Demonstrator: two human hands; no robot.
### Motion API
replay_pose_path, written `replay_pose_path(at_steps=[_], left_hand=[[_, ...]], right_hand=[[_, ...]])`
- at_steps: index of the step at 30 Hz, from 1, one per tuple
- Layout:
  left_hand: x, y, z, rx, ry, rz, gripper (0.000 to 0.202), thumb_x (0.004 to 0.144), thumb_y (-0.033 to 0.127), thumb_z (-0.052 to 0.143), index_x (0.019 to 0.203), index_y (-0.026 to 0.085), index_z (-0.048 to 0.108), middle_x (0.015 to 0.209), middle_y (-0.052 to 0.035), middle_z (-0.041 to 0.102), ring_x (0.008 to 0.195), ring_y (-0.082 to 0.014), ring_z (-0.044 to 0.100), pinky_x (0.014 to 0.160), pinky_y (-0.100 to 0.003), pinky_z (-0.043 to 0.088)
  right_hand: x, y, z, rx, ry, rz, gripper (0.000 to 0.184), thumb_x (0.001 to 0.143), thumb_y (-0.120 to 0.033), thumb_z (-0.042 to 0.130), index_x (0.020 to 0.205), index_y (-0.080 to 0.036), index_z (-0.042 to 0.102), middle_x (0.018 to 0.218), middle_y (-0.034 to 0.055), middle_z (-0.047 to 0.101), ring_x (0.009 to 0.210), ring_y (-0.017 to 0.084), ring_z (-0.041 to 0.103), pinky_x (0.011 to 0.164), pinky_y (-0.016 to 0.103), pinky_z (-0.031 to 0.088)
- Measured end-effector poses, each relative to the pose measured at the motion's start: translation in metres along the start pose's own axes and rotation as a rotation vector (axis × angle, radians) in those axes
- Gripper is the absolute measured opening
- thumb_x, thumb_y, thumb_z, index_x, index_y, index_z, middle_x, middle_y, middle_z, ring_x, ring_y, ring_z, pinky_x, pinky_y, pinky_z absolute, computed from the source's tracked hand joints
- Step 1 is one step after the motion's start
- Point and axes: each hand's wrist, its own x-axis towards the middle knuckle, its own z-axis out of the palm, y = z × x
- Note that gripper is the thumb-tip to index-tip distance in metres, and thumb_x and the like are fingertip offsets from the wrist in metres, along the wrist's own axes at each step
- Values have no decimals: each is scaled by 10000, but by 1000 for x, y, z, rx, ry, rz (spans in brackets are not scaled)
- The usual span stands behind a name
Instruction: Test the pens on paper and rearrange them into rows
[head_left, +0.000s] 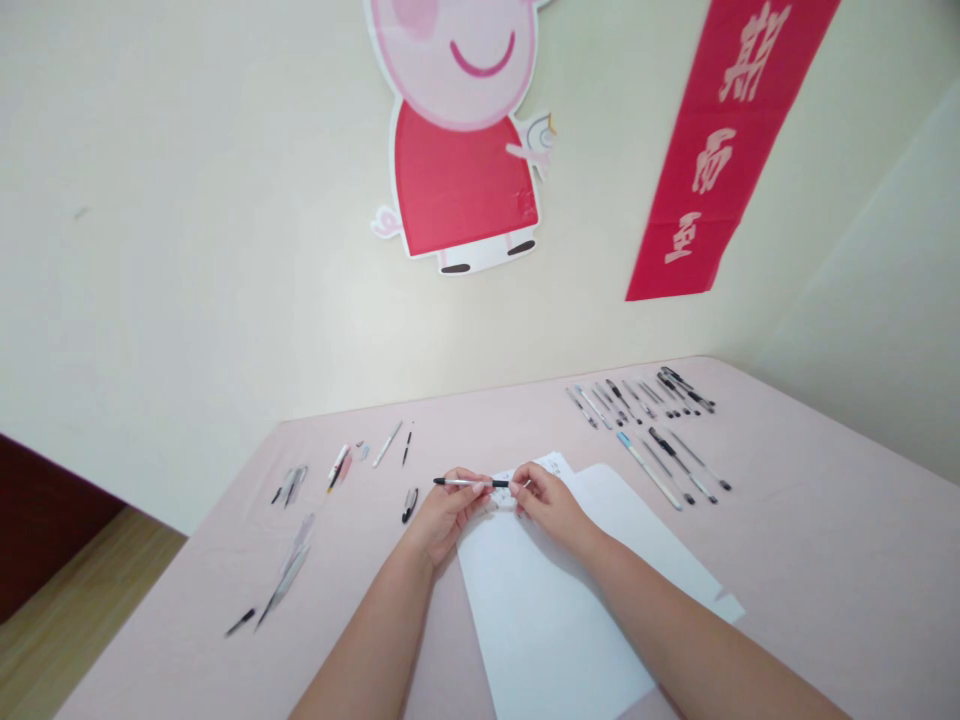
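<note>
Between my two hands lies a slim pen (pixel 480 483), held level, with a clear barrel and black ends. My left hand (pixel 450 512) is closed round its barrel, and the black left end juts out past the fingers. At the right end, the fingertips of my right hand (pixel 547 500) pinch the black part. Both hands are over the top of the white paper sheets (pixel 555 600), where some scribbled marks show near the fingers. A black pen cap with a clip (pixel 409 506) rests on the table just left of my left hand.
A pink-covered table (pixel 825 560) meets the wall at the back. Several pens (pixel 667 468) lie in rows at the right rear. Loose pen parts (pixel 289 485) and a thin refill with a barrel (pixel 283 582) are scattered on the left. A pig cutout (pixel 469 180) and a red banner (pixel 720 170) hang above.
</note>
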Motion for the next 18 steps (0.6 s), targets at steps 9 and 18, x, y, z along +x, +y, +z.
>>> replay_pose_path(at_steps=[9,18], left_hand=[[-1,-1,-1,14,-47,4,165,653,157,729,755,123,605,832,-42,671,785,-104,627,730,-191,504],[1,-3,-4,15,-53,10,156,664,152,720,763,123,604,839,-42,666,792,-102,624,741,-189,500]], right_hand=[[-1,-3,-2,-51,-22,-15,412,867,-487,374,633,-181,520,536,-4,540,527,116,510,556,240,395],[-1,-4,-1,-89,-18,-33,343,842,-459,435,637,-189,488,541,-19,528,530,116,500,550,236,387]])
